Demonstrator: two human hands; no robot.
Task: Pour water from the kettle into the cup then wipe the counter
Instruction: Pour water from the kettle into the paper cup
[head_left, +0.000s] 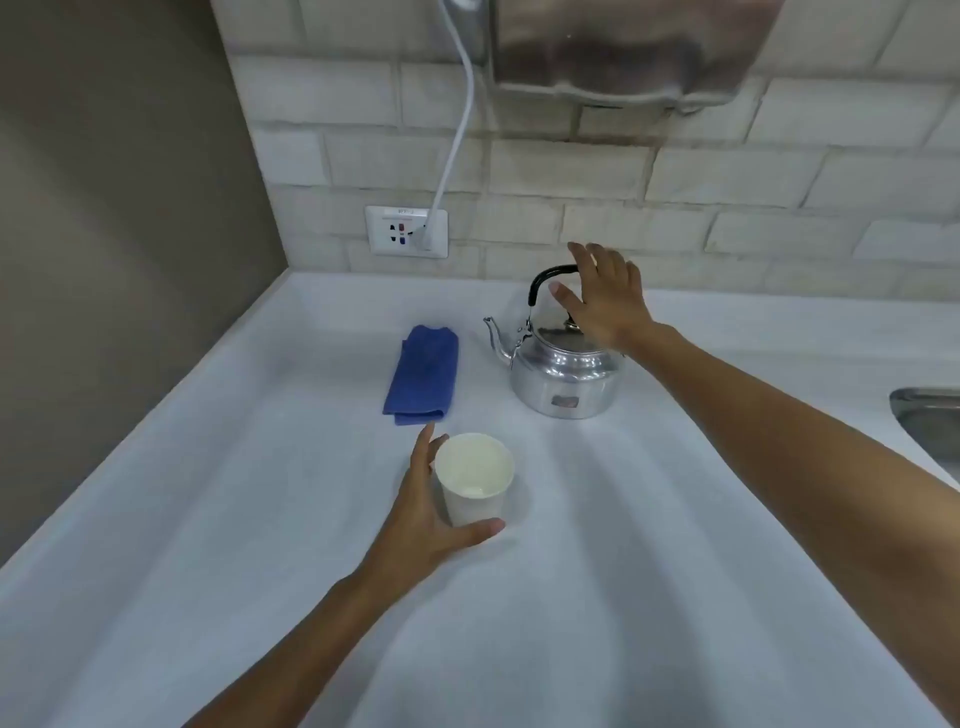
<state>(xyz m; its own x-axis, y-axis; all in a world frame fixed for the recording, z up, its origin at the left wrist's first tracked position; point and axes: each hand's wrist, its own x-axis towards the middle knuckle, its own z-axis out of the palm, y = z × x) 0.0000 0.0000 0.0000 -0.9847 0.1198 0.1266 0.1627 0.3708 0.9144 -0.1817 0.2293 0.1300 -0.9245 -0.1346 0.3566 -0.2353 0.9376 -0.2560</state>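
Note:
A shiny metal kettle (563, 382) stands on the white counter (623, 571), its spout pointing left and its black handle raised. My right hand (602, 296) hovers at that handle with fingers spread, not closed around it. A white paper cup (475, 480) stands upright nearer to me. My left hand (423, 512) wraps loosely around the cup's left side, thumb in front at its base. A folded blue cloth (423, 376) lies flat left of the kettle, behind the cup.
A wall socket (406, 231) with a white plug and cord sits on the tiled wall behind the cloth. A metal fixture (623, 47) hangs on the wall above the kettle. A steel sink edge (930, 415) shows at the far right.

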